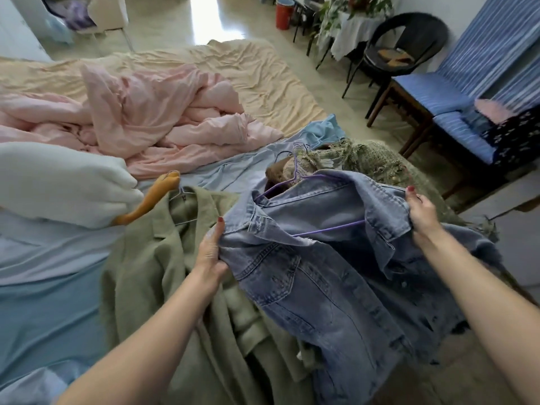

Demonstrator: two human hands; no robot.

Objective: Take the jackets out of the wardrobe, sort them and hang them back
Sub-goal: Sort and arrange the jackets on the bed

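Denim jacket (321,258) — no label legible — gripped by left hand (210,252) and right hand (423,214).

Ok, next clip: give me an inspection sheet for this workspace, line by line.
Surface: bed, blue sheet, rumpled.
Job's things: denim jacket on purple hanger, held up; green coat and white fleece jacket lying flat; green knit garment behind.
Clutter: pink duvet, bunched.
Grippers: left hand and right hand grip the denim.
Cables: nothing seen.
Surroundings: black chair, blue striped chair, red bucket.
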